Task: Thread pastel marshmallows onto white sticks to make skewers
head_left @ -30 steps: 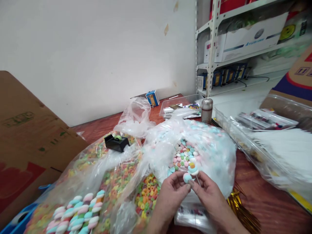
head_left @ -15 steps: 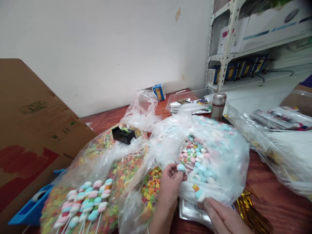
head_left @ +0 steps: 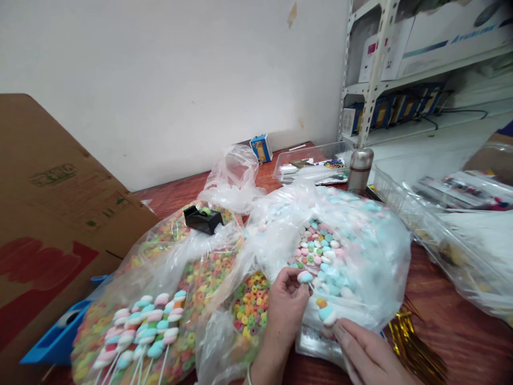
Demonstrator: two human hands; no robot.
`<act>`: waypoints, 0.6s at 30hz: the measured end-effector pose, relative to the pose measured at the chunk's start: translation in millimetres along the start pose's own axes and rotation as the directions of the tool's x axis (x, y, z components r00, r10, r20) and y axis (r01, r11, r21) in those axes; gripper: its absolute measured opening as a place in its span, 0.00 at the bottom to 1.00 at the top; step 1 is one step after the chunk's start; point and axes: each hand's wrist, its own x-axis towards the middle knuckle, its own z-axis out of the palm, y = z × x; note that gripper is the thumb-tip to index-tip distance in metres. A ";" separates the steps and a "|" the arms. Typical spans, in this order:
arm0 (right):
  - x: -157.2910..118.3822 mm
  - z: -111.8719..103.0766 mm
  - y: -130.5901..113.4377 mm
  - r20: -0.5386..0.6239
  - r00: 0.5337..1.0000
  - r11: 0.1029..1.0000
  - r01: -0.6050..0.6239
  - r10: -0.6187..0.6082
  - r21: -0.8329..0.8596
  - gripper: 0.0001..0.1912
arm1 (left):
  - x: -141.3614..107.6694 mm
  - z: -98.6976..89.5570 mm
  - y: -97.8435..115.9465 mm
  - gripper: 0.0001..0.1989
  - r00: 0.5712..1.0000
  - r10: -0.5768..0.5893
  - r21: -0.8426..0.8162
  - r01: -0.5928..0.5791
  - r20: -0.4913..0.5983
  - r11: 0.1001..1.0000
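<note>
Candy skewer (head_left: 326, 313), an orange-yellow piece at its tip with blue and white marshmallow below, leaned at the lower centre-right of the frame, its lower end gripped between the thumb and fingers of the right hand (head_left: 363, 346); the stick was mostly hidden. To its upper left, the left hand (head_left: 287, 306) pinched a single pink, white and blue marshmallow (head_left: 305, 277), apart from the skewer. Beyond both hands, a cloudy plastic bag (head_left: 379, 262) spread across centre right, pastel sweets (head_left: 318, 246) showing at its opening. At lower left, a bunch of filled sticks (head_left: 147, 325) lay over bagged coloured rings (head_left: 200, 280), with a black tape dispenser (head_left: 203, 220) resting farther up. Gold ties (head_left: 417, 350) lay at lower right, and a metal flask (head_left: 360, 170) stood upright behind the cloudy bag.
</note>
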 end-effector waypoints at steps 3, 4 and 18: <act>1.9 1.7 0.2 0.016 1.000 0.999 -0.027 0.027 0.018 0.19 | -2.9 0.8 1.8 0.07 0.999 0.052 0.051 -0.053 0.017 0.997; 2.5 2.9 -0.1 0.006 1.000 0.999 -0.031 0.031 0.033 0.19 | -3.9 1.1 2.9 0.08 0.998 0.062 0.065 -0.063 0.021 0.996; 12.8 18.0 21.1 0.057 0.998 0.999 -0.004 0.006 -0.036 0.17 | -29.9 -0.8 -10.0 0.15 0.985 0.167 0.286 -0.171 0.039 0.943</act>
